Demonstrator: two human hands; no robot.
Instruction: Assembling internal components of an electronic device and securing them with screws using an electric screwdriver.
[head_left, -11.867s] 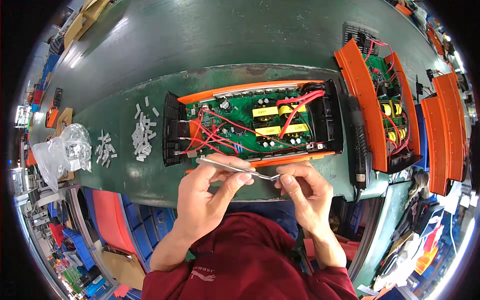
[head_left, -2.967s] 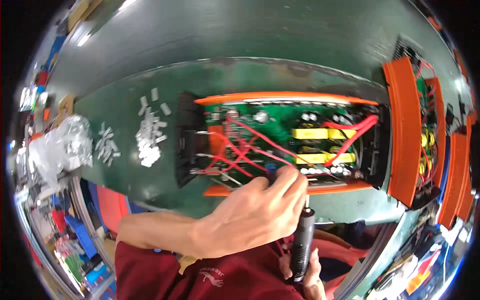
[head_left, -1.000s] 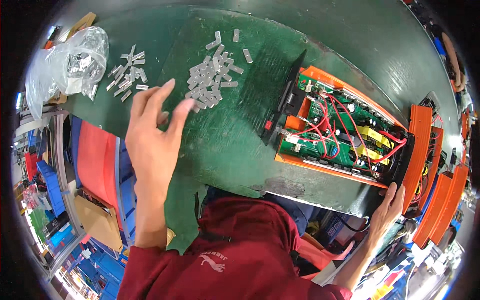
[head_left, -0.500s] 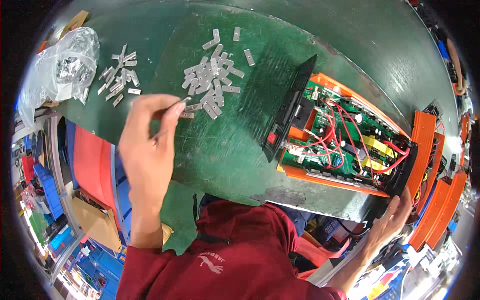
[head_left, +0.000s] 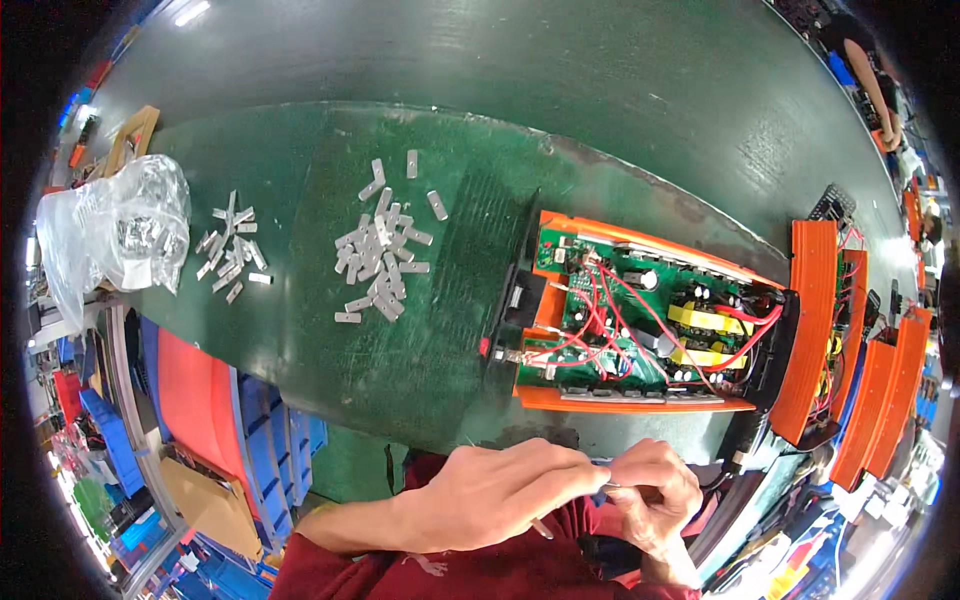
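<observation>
Pinching a small metal piece (head_left: 609, 487) before the red sweater (head_left: 345, 572), the right hand (head_left: 655, 490) meets the left hand (head_left: 500, 497), whose grip is hidden; the piece looks light, stiff, slippery, best held edgewise.

At the near edge of the worktop (head_left: 430, 370), the left hand (head_left: 505, 495) and right hand (head_left: 657, 492) are pinching a small piece (head_left: 609, 486), mostly hidden. An orange-sided unit (head_left: 640, 402) is lying open beyond them, while loose metal pieces (head_left: 384, 250) and a clear plastic bag (head_left: 140, 215) are resting to the left.
</observation>
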